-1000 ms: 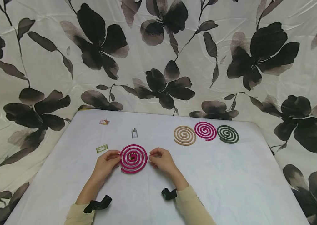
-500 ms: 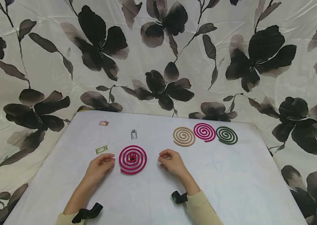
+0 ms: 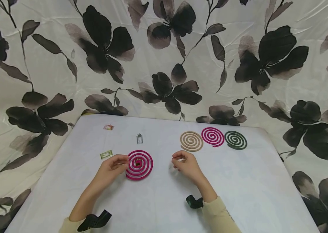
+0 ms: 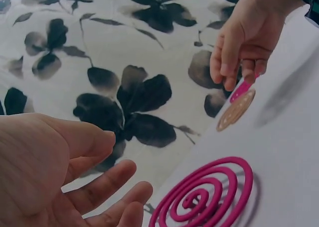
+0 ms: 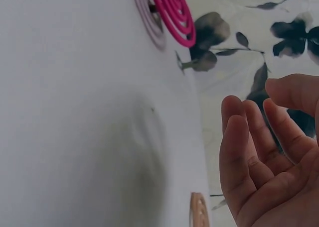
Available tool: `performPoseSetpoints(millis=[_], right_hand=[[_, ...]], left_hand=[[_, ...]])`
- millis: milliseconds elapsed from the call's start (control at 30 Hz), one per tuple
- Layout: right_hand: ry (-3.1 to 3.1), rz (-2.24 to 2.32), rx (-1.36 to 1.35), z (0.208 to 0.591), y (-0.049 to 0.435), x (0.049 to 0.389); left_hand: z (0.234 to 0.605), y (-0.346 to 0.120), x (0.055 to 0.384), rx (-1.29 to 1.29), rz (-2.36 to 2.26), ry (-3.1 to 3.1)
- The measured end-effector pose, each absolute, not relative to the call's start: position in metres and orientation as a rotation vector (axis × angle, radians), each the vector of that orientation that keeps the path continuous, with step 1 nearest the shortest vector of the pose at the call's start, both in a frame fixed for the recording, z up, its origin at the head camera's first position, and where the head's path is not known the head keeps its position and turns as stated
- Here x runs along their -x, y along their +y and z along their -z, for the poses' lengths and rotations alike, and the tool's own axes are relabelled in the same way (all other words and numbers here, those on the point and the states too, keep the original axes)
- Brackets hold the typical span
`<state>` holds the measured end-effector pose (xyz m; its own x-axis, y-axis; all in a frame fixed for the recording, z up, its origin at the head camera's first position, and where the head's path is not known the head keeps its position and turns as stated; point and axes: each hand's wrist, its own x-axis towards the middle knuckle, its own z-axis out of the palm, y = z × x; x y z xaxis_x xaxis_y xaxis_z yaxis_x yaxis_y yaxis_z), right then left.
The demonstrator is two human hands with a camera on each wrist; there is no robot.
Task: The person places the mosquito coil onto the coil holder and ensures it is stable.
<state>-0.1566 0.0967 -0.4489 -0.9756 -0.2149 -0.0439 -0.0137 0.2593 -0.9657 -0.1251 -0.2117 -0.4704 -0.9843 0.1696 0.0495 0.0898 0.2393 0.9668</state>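
Note:
A pink mosquito coil (image 3: 138, 165) sits at the front middle of the table, raised off the cloth on a small stand. In the head view my left hand (image 3: 112, 168) overlaps its left edge with the fingertips. The left wrist view has those fingers loosely spread, with a gap to the coil (image 4: 234, 179) and nothing held. To the right of the coil, over the table, my right hand (image 3: 189, 165) hovers with relaxed, slightly bent fingers. Its palm (image 5: 289, 192) is empty in the right wrist view.
Tan (image 3: 191, 141), pink (image 3: 213, 137) and green (image 3: 235, 140) coils lie in a row at back right. A small metal stand (image 3: 139, 138), a green packet (image 3: 106, 154) and an orange-red packet (image 3: 108, 127) lie at left. A floral curtain (image 3: 164, 58) hangs behind the table.
Both hands have come away from the pink coil's sides. My left hand drew back left, then returned to its left edge; my right hand moved steadily right.

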Motion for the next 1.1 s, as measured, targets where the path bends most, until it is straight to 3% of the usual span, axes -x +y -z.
performPoseSetpoints(millis=[333,633,1100], right_hand=[[2.393,1.816,0.153,0.435,0.113,0.173],[2.432,1.823,0.124,0.461,0.134,0.204],[2.41,1.919,0.094,0.455,0.151,0.23]], left_hand=[[0.456,-0.187,0.147,-0.318,-1.89,2.355],[0.448,-0.159,0.167,-0.355,-1.804,2.356],[0.442,-0.108,0.201,-0.312,-1.745,2.345]])
